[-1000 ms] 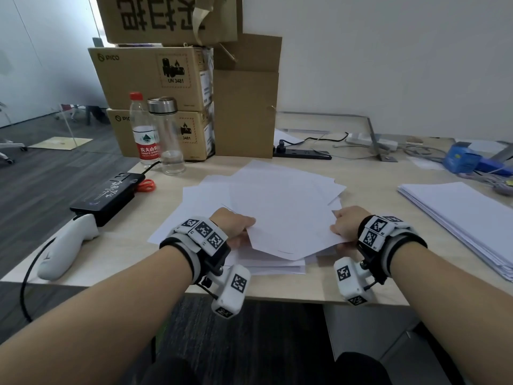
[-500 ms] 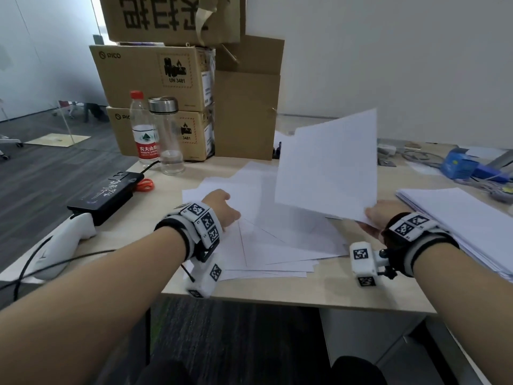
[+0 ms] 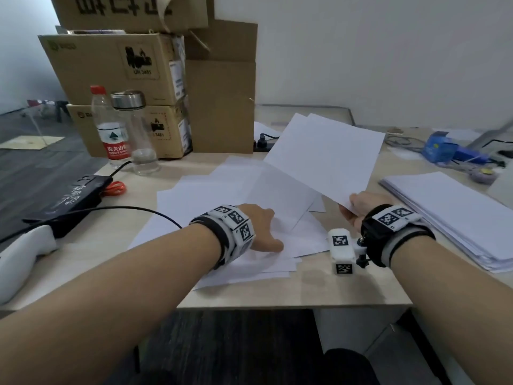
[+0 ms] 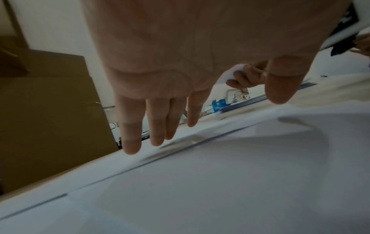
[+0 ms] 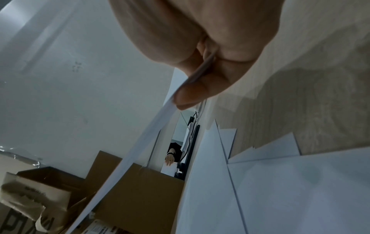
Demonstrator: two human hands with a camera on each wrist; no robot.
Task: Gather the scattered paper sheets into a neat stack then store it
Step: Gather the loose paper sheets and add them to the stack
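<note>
Several white paper sheets (image 3: 222, 195) lie fanned out and overlapping on the pale wooden desk (image 3: 305, 290). My left hand (image 3: 258, 226) hovers flat just above them with straight, spread fingers (image 4: 156, 126). My right hand (image 3: 361, 207) pinches a few lifted sheets (image 3: 324, 157) by their near corner, thumb against fingers (image 5: 192, 95); they tilt up over the right side of the pile. The same pile of sheets (image 5: 280, 190) shows below them in the right wrist view.
A thick neat paper stack (image 3: 455, 218) lies at the right. Cardboard boxes (image 3: 125, 79), a plastic bottle (image 3: 111, 129) and a glass bottle (image 3: 138, 134) stand at the back left. A black device (image 3: 69, 198), a white controller (image 3: 25, 257) and its cable (image 3: 111, 211) lie left.
My right hand lifted a few sheets off the pile and now holds them lower and flatter. My left hand slid right over the remaining sheets.
</note>
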